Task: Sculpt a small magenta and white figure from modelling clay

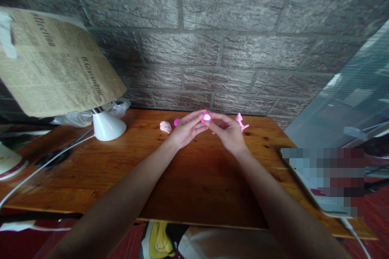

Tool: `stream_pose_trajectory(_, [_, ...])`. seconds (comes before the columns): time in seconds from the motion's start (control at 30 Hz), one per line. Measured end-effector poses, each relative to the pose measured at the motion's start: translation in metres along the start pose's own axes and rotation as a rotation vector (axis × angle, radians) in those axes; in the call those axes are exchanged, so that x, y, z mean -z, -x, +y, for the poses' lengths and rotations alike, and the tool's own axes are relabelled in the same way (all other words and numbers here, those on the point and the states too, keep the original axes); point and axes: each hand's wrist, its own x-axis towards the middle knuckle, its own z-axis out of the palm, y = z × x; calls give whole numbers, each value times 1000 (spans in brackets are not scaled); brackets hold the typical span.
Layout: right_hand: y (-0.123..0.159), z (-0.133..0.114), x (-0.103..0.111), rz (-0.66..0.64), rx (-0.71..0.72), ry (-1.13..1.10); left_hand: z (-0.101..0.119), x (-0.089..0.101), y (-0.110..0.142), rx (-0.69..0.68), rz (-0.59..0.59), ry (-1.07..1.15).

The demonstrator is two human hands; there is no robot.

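Note:
Between the fingertips of both hands is a small bright pink piece (206, 117) with a white centre, which looks like modelling clay. My left hand (189, 130) pinches it from the left. From the right, my right hand (226, 129) grips its other edge with thumb and fingers. Just left of my left hand lie a pale pink lump (165, 126) and a magenta lump (176, 122), the latter partly hidden by that hand. Beyond my right hand stands a light pink shape (240, 119) with pointed parts, its lower left side covered by the hand.
A lamp with a newsprint shade (67, 64) and white base (108, 126) stands on the wooden table (200, 194) at left, its cable crossing the surface. A blurred-out flat device (322, 182) lies at right. A brick wall (237, 12) rises behind.

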Motion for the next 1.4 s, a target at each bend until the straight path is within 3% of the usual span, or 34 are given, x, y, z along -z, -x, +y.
stream_pose_trajectory(0.3, [0,-9,0,13,-25,-53,9,4,4,33,-103,-46])
stream_pose_trajectory(0.57, [1,-9,-3,-31,-51,-130,5,7,-1,-21,-54,-83])
stream_pose_trajectory(0.83, [-2,-3,-2,95,-67,-106,0,-2,0,-143,35,-193])
stream_pose_trajectory(0.97, [-2,-3,-3,90,-74,-132,-3,-4,0,-183,102,-234])
stream_pose_trajectory(1.23, [-3,1,-1,15,-148,-173,-3,-3,-2,-137,127,-172])
stream_pose_trajectory(1.4, [-2,1,-2,5,-122,-205,-3,-5,-1,-138,116,-168])
